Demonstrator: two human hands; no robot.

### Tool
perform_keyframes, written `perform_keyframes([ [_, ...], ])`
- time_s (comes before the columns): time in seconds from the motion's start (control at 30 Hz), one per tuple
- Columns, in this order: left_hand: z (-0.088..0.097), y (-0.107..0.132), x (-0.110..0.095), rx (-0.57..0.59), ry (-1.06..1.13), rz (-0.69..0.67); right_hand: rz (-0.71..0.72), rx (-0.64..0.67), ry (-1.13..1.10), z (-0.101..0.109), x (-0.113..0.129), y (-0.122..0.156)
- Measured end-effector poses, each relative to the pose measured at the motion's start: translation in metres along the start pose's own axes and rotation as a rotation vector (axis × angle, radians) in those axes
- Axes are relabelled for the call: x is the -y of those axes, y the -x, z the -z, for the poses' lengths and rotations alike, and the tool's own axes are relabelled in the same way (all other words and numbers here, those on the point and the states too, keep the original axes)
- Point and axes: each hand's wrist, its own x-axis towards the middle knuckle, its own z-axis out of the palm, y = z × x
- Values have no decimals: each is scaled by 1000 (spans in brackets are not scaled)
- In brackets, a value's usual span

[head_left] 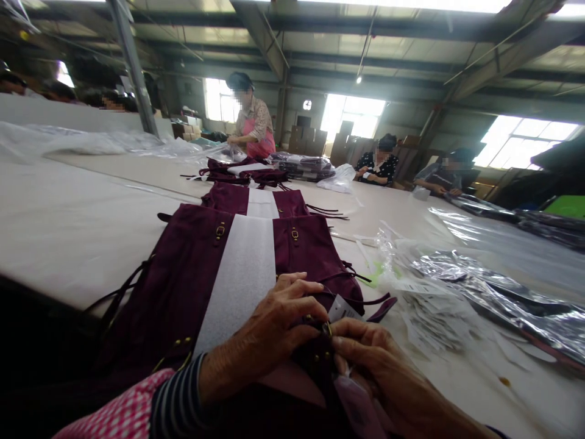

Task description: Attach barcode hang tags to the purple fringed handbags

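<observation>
Burgundy suede boot [317,360] between both hands [274,323]

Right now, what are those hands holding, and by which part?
The left hand and right hand pinch a suede boot at its top, beside a gold buckle.

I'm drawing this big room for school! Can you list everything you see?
Suede boots: two pairs, plum, laid flat on the table.
Boot bundle: one, plum, farther along the table.
Padding sheets: two, white, between the boots.
Long table: one, cream, running through the room.
Paper tags: one pile, white, right of the boots.
Plastic bags: several, silver, on the table's right.
Cardboard boxes: stacks, brown, by the far wall.
Standing co-worker: one, pink apron, far table end.
Seated co-workers: two, dark tops, far right.
Striped sleeve: one, dark and white, bottom edge.
Left hand: one, curled on a plum boot strap, bottom centre.
Right hand: one, pinching a gold buckle on that strap, bottom right.
</observation>
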Motion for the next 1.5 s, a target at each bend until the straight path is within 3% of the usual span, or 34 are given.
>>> perform_keyframes([
  [0.17,2,-4,-2,27,-113,-72,23,6,88,2,3,-1],
  [0.37,-1,-4,0,-30,-126,-134,39,16,137,0,8,-1],
  [0.6,7,-4,-15,-74,-68,-112,157,36,381,1,18,11],
  [0.7,13,-8,-25,-95,17,-38,322,-72,546,6,21,17],
  [0.8,15,-13,-34,-96,140,156,536,-146,752,12,23,19],
  [0.87,15,-16,-40,-64,216,282,586,-152,811,15,23,19],
  [1.17,7,-19,-35,11,717,475,345,-94,445,32,24,36],
  [1.3,5,-21,-40,-12,822,486,348,-30,451,33,16,36],
  [1.5,3,-19,-41,-91,818,533,406,-100,520,32,9,30],
])
